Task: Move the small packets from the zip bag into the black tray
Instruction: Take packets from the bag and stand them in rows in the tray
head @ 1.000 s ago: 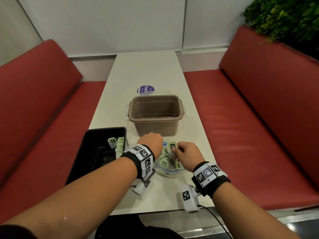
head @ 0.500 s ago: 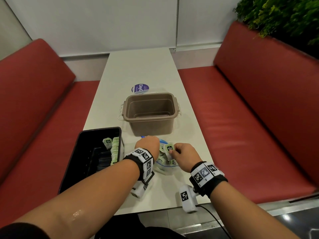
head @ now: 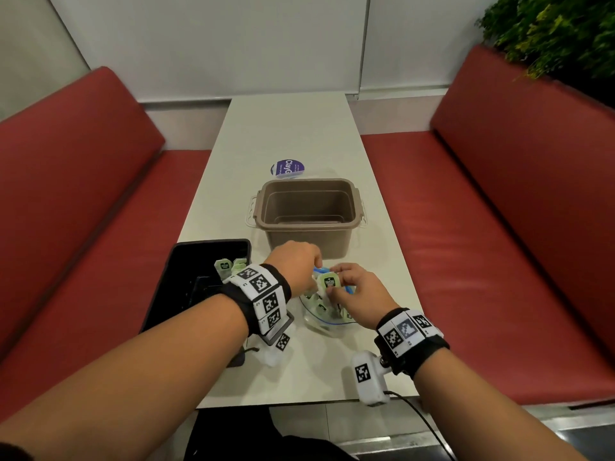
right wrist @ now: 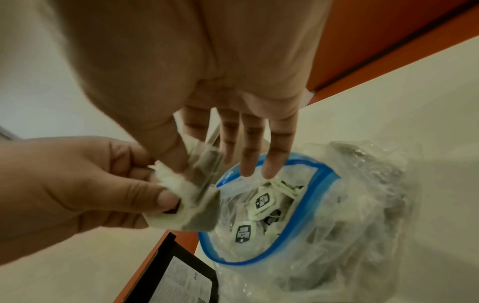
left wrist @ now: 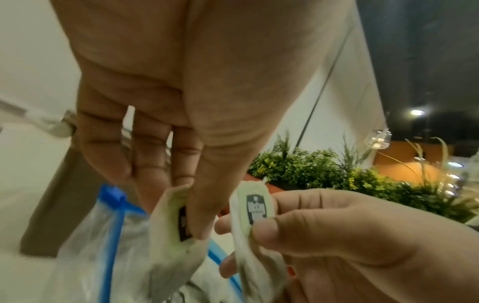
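Pinching one packet each: left hand [left wrist: 160,114] on packet [left wrist: 178,217], right hand [left wrist: 344,235] on second packet [left wrist: 255,207], above open zip bag [right wrist: 261,205], black tray [head: 186,277] alongside.

Your head camera gives you a bright, even picture with soft light from above, and the white table [head: 293,134] shines a little. Only faint shadows sit under your arms. Straight lines bend near the edges, so the red benches [head: 83,181] curve outward. Your wrist pictures are dimmer and a bit yellow. Up close, the left hand [left wrist: 181,82] looks huge and fuzzy, and the small packets [left wrist: 256,207] are blurry. The clear zip bag [right wrist: 337,215] has small bright glints. Round ceiling lamps [left wrist: 416,112] glow far behind.
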